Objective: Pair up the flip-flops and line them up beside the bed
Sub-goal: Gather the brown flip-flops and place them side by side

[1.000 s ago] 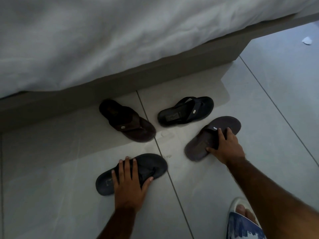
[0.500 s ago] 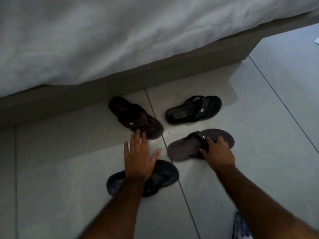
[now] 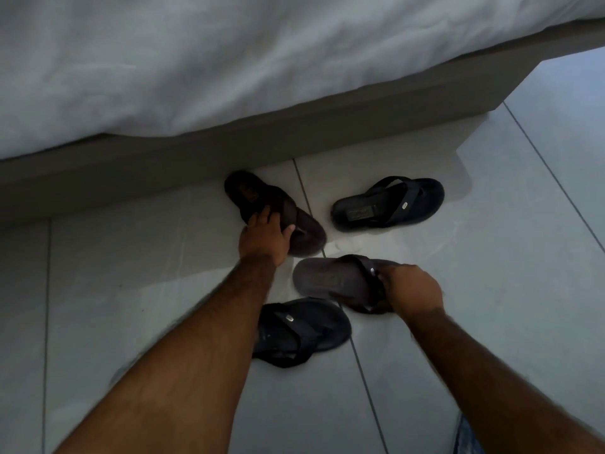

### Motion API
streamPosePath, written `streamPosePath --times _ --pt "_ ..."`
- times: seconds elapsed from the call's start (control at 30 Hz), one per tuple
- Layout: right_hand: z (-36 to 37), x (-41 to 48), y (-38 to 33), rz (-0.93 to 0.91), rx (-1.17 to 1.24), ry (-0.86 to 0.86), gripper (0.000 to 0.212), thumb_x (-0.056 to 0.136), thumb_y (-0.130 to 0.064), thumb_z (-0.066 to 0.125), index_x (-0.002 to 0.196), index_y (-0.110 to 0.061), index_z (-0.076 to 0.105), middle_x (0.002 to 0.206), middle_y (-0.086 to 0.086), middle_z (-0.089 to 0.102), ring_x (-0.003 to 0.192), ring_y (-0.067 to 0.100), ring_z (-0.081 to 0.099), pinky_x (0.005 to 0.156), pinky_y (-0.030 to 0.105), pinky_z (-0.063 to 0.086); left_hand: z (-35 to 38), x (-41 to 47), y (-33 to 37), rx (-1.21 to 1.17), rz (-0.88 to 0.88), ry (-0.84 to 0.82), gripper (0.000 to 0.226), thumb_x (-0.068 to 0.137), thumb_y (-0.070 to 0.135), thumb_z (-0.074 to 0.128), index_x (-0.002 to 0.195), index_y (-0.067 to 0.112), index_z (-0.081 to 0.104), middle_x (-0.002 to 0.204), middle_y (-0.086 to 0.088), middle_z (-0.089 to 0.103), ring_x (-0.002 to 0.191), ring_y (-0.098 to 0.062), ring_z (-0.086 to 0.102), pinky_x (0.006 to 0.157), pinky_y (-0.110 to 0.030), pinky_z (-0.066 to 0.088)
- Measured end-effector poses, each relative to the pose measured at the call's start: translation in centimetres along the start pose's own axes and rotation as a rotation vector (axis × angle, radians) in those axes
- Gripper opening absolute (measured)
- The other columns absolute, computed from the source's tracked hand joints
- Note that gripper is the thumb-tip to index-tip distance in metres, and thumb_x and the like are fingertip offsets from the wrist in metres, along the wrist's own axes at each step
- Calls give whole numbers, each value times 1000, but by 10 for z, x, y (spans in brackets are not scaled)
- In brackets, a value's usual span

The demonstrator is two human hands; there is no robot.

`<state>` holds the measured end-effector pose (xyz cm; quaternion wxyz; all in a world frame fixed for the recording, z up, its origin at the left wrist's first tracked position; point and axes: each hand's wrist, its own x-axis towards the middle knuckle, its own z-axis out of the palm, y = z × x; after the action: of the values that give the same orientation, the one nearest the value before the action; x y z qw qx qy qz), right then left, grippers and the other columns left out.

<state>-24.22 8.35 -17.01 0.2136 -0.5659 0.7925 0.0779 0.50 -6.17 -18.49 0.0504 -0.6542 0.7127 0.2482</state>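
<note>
Several flip-flops lie on the tiled floor beside the bed. A dark brown flip-flop lies close to the bed base, and my left hand grips its strap area. My right hand is closed on the toe end of a grey-brown flip-flop in the middle, its sole turned a little up. A black flip-flop rests untouched to the right near the bed. Another black flip-flop lies nearest me, partly hidden under my left forearm.
The bed's white duvet overhangs a grey-brown bed base across the top. Its corner ends at the right, with open floor tiles beyond. A strip of blue patterned cloth shows at the bottom right.
My left hand left the near black flip-flop and reached forward onto the dark brown one by the bed. My right hand dragged the grey-brown flip-flop leftward and closed on its toe end.
</note>
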Motion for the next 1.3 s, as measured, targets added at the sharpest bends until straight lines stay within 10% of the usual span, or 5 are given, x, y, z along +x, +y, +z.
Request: streamPosePath --times 0.6,0.77,1.03,1.3 --pt "13 17 -84 -71 167 -31 53 95 -53 54 123 -10 64 110 16 72 102 33 67 86 38 51 -3 -46 -122 -75 -119 183 81 79 77 56 126 11 67 157 -1 42 145 -25 34 116 -38 31" --pt "9 14 -137 -113 571 -98 87 89 -25 71 159 -16 21 125 22 66 115 39 63 100 42 50 3 -51 -128 -86 -37 206 63 79 61 69 113 9 73 155 -1 45 144 -24 36 115 -34 32" --pt "10 31 -191 -259 340 -158 71 99 -12 46 161 -17 11 130 28 57 112 41 60 94 43 48 5 -55 -121 26 58 126 76 88 42 60 154 21 30 163 -2 29 151 -22 20 124 -52 5" --pt "2 58 -205 -377 127 -59 72 87 -19 72 151 -14 40 156 19 27 139 38 34 110 46 41 -15 -29 -106 83 -4 38 67 95 30 48 156 19 22 167 2 16 154 -21 7 124 -50 2"
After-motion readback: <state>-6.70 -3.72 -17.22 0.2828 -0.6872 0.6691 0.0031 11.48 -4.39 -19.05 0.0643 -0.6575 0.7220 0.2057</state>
